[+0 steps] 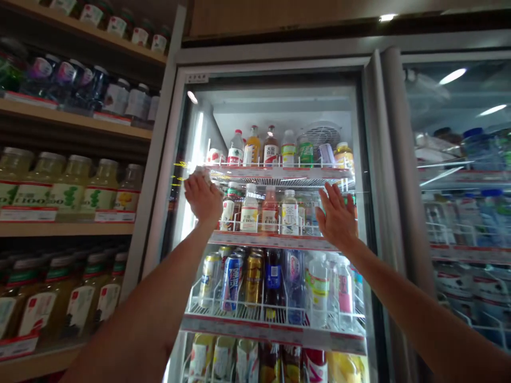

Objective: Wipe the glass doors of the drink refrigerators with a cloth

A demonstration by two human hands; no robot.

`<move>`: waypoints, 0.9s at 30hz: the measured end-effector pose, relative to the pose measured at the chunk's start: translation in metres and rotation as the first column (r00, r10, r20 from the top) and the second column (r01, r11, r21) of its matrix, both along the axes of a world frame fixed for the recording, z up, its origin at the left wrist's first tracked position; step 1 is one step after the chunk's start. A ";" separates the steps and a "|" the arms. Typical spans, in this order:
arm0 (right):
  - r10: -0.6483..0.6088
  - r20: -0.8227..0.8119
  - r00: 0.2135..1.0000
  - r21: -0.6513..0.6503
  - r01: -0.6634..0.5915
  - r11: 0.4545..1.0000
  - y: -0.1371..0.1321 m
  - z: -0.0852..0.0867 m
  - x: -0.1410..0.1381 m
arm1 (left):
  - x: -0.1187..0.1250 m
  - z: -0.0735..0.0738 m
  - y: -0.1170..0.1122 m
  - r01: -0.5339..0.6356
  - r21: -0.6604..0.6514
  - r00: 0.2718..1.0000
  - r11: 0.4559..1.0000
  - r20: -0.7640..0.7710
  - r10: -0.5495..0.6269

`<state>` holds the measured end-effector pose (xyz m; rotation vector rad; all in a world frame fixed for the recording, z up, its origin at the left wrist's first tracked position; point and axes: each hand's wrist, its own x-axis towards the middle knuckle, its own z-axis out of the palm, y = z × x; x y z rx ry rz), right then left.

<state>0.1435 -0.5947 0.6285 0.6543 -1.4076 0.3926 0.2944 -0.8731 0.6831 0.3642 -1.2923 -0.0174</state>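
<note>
A glass fridge door (pixel 279 88) stands closed in front of me. My left hand (pixel 203 197) is up against the left part of the glass, its fingers curled over a pale crumpled cloth (pixel 203 171), most of it hidden under them. Farther right, my right hand (pixel 337 215) is raised with fingers spread and holds nothing; the palm faces the glass and seems to rest on it. Behind the pane, drink bottles (pixel 270 210) fill the wire shelves, with cans (pixel 232 282) on a lower one.
On the left, wooden shelves (pixel 72 229) carry rows of juice bottles (pixel 67 183) and jars. A vertical metal handle (pixel 403 175) runs down beside the door. To its right is a second glass fridge door (pixel 471 106) with bottles inside.
</note>
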 end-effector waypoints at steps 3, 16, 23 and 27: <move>0.011 -0.008 1.000 0.003 -0.011 1.000 -0.003 0.001 -0.001 | -0.021 -0.002 0.035 0.020 -0.169 0.989 0.985 0.150 0.005; 0.068 -0.015 0.998 -0.008 -0.069 0.998 0.005 0.007 0.002 | -0.059 -0.030 0.102 0.142 -0.544 0.912 0.827 0.396 0.104; 0.047 0.025 0.999 -0.048 -0.046 0.998 0.035 0.001 -0.009 | -0.060 -0.017 0.094 0.086 -0.277 0.976 0.957 0.216 -0.025; 0.041 0.024 0.999 -0.067 -0.040 0.997 0.048 -0.001 -0.012 | -0.071 -0.023 0.123 0.134 -0.394 0.939 0.909 0.344 0.011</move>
